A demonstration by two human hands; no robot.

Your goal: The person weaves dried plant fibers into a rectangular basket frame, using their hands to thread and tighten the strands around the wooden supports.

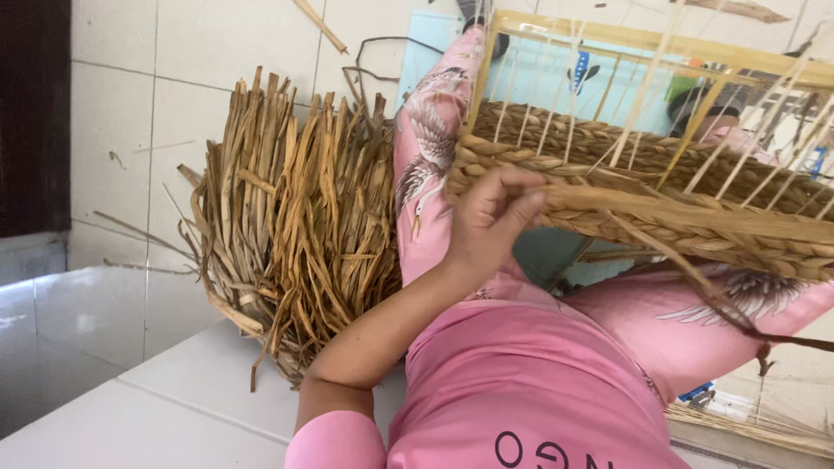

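The left hand (491, 221) pinches the coarse, plaited tan edge of a woven straw mat (660, 208), fingers curled tight around a braided strand. The mat stretches toward three o'clock across a pale wooden frame (660, 43) strung with thin cords. At nine o'clock of the hand lies a ragged heap of dry, flat brown straw strips (295, 217) on white glossy floor tiles (122, 122). The right hand is out of sight.

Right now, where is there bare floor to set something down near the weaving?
Bare white tile floor lies left of the dried reed pile. It is crowded on the lap, where the left hand grips the braided basket on its wooden frame.
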